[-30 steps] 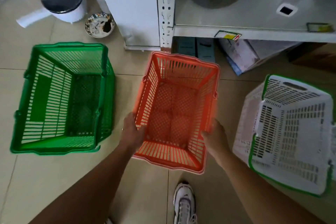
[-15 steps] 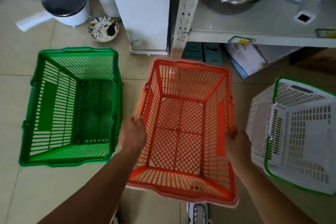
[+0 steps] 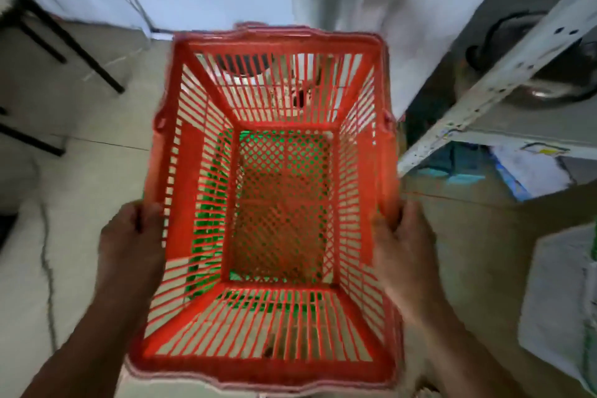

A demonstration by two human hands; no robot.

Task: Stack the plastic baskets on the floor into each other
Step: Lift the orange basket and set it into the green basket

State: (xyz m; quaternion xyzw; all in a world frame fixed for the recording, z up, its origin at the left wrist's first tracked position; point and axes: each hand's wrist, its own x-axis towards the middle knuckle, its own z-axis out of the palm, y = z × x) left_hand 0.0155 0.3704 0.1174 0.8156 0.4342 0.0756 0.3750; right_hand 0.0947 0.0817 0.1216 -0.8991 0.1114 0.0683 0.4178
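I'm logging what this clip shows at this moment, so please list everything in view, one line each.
orange basket: 1, orange-red, centre, held up in both hands, open side toward the camera
green basket: 1, green, seen only through the orange basket's slats, below it
white basket: 1, white with a green trim, on the floor at the right edge, blurred
metal shelf rack: 1, pale grey, upper right
papers: a few, white and blue, under the rack
dark furniture legs: several, black, upper left
floor: beige tiles
left hand: 1, on the orange basket's left rim
right hand: 1, on its right rim
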